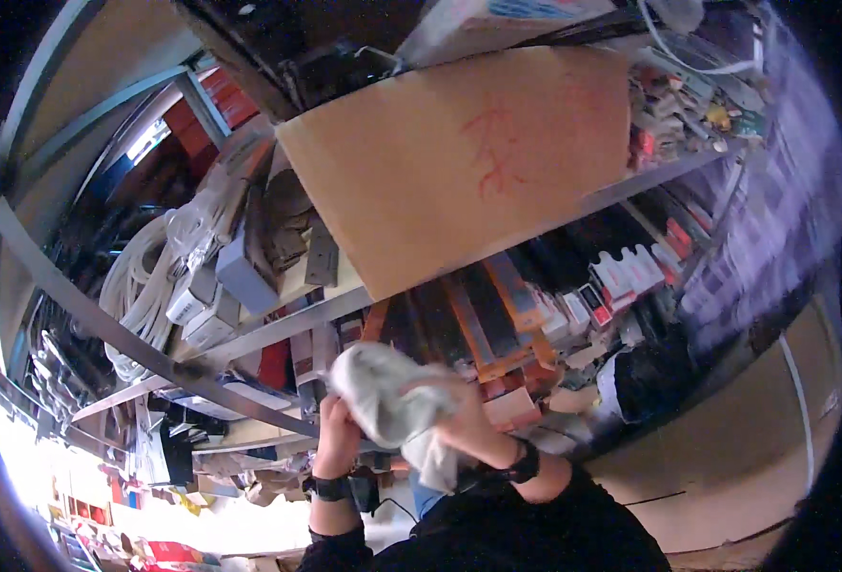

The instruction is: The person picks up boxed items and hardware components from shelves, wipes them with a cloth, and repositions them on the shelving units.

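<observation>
A crumpled white cloth (387, 391) is bunched in front of me at the lower middle, with one end hanging down below my hands. My right hand (464, 419) is closed on the cloth from its right side, slightly smeared by motion. At the cloth's left edge is my left hand (338, 434), its fingers curled closed. What those fingers hold is hidden or too small to name. Both wrists wear dark bands.
A metal shelf edge (278, 334) runs across just beyond my hands. Above it stand a large cardboard box (459, 162), coiled white cable (140, 286) and small boxes. Orange-edged long boxes (487, 315) fill the lower shelf. Purple checked fabric (773, 210) hangs at the right.
</observation>
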Available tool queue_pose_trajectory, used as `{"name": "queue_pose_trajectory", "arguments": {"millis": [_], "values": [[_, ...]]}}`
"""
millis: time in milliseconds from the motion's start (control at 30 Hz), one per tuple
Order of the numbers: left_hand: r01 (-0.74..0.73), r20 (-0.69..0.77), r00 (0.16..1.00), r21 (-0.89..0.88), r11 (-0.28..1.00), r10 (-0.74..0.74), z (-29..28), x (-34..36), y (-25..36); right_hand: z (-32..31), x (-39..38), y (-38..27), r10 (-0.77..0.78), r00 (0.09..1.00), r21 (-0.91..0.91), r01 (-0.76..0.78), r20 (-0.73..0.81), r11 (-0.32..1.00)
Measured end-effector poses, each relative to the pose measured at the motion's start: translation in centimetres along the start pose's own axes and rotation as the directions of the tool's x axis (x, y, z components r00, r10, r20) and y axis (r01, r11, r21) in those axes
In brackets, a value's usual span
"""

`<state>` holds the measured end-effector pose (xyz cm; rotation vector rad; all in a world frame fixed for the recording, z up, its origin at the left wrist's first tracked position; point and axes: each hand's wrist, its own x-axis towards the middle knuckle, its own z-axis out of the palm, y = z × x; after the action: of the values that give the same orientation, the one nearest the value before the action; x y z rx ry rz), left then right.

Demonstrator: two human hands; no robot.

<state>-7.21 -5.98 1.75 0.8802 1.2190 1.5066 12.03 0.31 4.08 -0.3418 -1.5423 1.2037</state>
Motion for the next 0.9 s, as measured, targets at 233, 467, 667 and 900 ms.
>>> {"name": "queue_pose_trajectory", "arguments": {"millis": [233,467,667,900], "values": [[-0.492,0.331,0.774,0.851,0.184,0.539,8.1,5.6,-0.6,-9.4,-5.4,-1.7,0.122,0.693,-0.033,-0.206,-0.71,0.978],[-0.338,0.19,0.808,0.925,0.174,0.558,12.3,5.9,2.6,-15.8,-9.0,-2.8,0.018,0.428,-0.038,-0.121,-0.903,0.992],[-0.691,0.513,0.7,0.663,0.288,0.497,14.0,2.9,-0.7,-19.6,-11.5,-1.4,0.015,0.315,-0.022,-0.111,-0.949,0.994],[-0.683,0.664,0.712,0.578,0.446,0.23,11.6,2.2,-2.9,-24.9,-8.6,1.0,-0.43,0.562,-0.669,-0.332,-0.707,0.665]]}}
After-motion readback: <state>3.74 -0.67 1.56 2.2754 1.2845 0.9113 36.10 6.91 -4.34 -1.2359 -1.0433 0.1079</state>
